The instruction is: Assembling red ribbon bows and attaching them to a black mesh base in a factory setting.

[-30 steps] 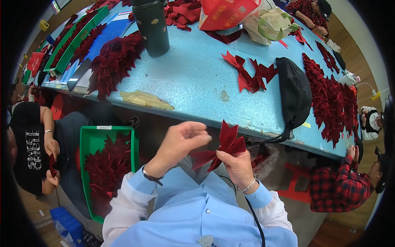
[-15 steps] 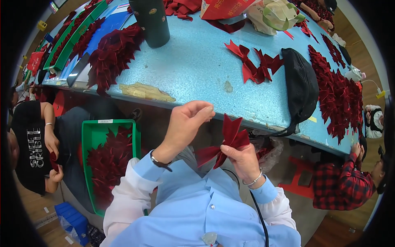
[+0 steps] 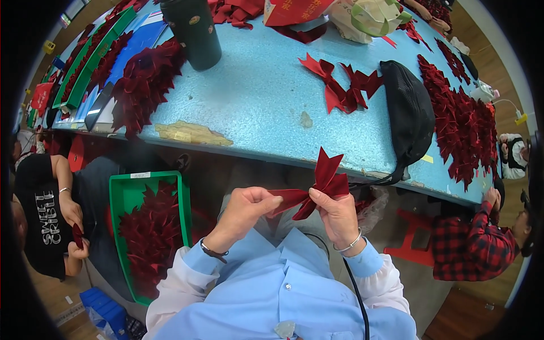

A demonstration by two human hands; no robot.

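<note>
1. Bow point(image 3: 317, 190), dark red ribbon, is held up in front of the person's chest, just below the near edge of the blue table point(image 3: 255, 96). One tail pokes up with a notched end, another points down between the hands.
2. Right hand point(image 3: 339, 214) is closed on the bow's middle, thumb on top pinching the knot. There's a thin bracelet on that wrist.
3. Left hand point(image 3: 243, 208) pinches the left tail of the bow with fingertips, so both hands are gripping the same piece. Dark band on that wrist.
4. Just to the person's left, down low, sits a green tray point(image 3: 126, 198) stuffed with more dark red ribbon pieces.
5. On the table right behind the bow lies a black bag point(image 3: 409, 113), its strap hanging off the edge near the right hand.
6. Beside the bag there's a small bunch of brighter red bows point(image 3: 343, 88); a big heap of dark red ones point(image 3: 462, 122) runs along the right end.
7. Another dark red pile point(image 3: 144, 85) sits on the left part of the table, with a dark tumbler point(image 3: 192, 31) standing behind it.
8. Other people are around: one in a black shirt point(image 3: 42, 218) on the left holding a red piece, one in a red plaid shirt point(image 3: 467, 246) on the right.
</note>
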